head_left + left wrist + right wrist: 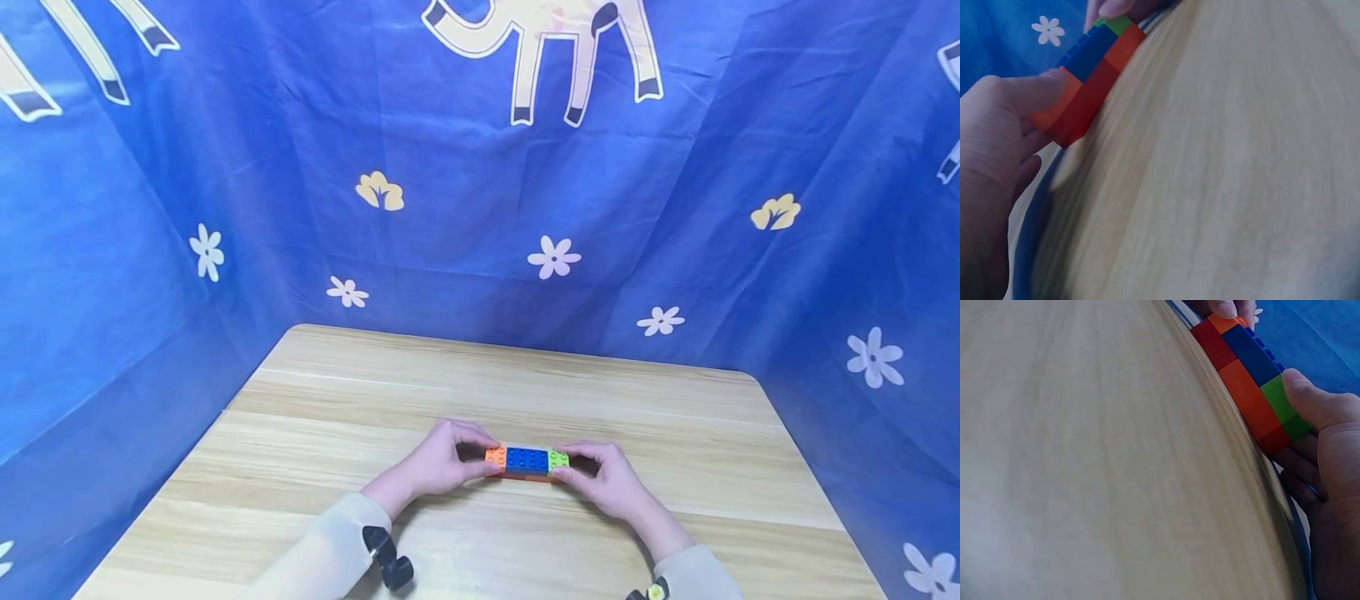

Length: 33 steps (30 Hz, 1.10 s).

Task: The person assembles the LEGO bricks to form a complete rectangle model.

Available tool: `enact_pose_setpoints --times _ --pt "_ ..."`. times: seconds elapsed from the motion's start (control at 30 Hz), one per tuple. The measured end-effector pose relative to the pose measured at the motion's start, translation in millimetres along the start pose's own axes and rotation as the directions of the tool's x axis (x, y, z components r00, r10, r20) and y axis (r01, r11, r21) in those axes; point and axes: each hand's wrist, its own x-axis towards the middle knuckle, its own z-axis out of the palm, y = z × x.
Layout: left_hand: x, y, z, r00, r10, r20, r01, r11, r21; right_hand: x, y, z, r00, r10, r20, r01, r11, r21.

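A two-layer row of toy building bricks lies lengthwise between both hands. On top sit an orange brick (pixel 496 456) at the left, a longer blue brick (pixel 527 460) in the middle and a green brick (pixel 1286 407) at the right. Beneath them are a red brick (pixel 1088 103) on the left and a red-orange brick (pixel 1249 394) on the right. My left hand (pixel 442 458) pinches the orange end between thumb and fingers. With thumb and fingers, my right hand (pixel 609 482) grips the green end. Fingers partly hide both ends.
The bricks are at a light wood-grain table (pixel 360 392). Blue curtains (pixel 465 208) printed with flowers and animals stand behind it and at both sides. Dark straps (pixel 386 557) sit around the pale sleeves at the wrists.
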Motion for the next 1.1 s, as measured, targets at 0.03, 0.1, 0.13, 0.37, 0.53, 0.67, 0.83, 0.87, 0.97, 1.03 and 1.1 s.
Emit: enact_pose_setpoints --times 0.03,0.1,0.13,0.37,0.53,0.67,0.83,0.87,0.97,1.03,1.1 --pt "-0.2 0.0 0.5 1.0 -0.002 -0.001 0.002 1.0 0.0 -0.3 0.0 -0.1 1.0 -0.005 0.0 0.005 1.0 -0.001" --pt "-0.5 0.2 1.6 1.0 -0.006 -0.001 0.006 1.0 -0.002 -1.1 0.1 -0.7 1.0 -0.004 -0.002 0.004 1.0 -0.005" --pt "-0.6 0.3 2.1 1.0 -0.009 0.0 0.009 1.0 -0.003 -1.5 0.0 -1.1 1.0 -0.004 -0.004 0.004 1.0 -0.007" --pt "-2.9 -0.7 3.3 0.999 -0.052 0.0 0.052 0.999 -0.013 -1.8 -3.6 -2.3 1.0 0.024 0.005 -0.024 1.0 -0.015" --pt "-6.4 -3.4 2.5 0.999 -0.04 -0.012 0.041 0.999 0.012 0.8 -6.0 -2.5 0.998 0.039 0.042 -0.038 0.999 -0.029" --pt "-7.7 -3.5 2.1 0.999 -0.047 -0.012 0.048 0.999 0.01 1.5 -5.8 -4.4 0.998 0.023 0.058 -0.02 0.999 -0.035" --pt "-6.5 -2.9 1.7 0.999 -0.048 -0.008 0.048 0.999 0.008 1.3 -7.3 -7.0 0.998 0.015 0.063 -0.012 0.999 -0.037" --pt "-6.3 -3.1 1.7 0.999 -0.049 -0.007 0.049 0.999 0.008 1.3 -7.7 -7.4 0.998 0.015 0.064 -0.013 0.999 -0.035" --pt "-5.8 -4.1 1.7 0.999 -0.047 -0.005 0.047 0.999 0.001 1.2 -9.5 -8.1 0.998 0.018 0.065 -0.016 0.999 -0.035" --pt "-5.7 -5.1 1.9 0.999 -0.049 -0.003 0.049 0.999 0.001 0.9 -10.4 -8.4 0.998 0.023 0.063 -0.02 0.999 -0.037" --pt "-5.9 -5.9 2.1 0.999 -0.045 -0.004 0.045 0.999 -0.001 0.4 -11.5 -8.5 0.998 0.023 0.06 -0.02 0.999 -0.039"
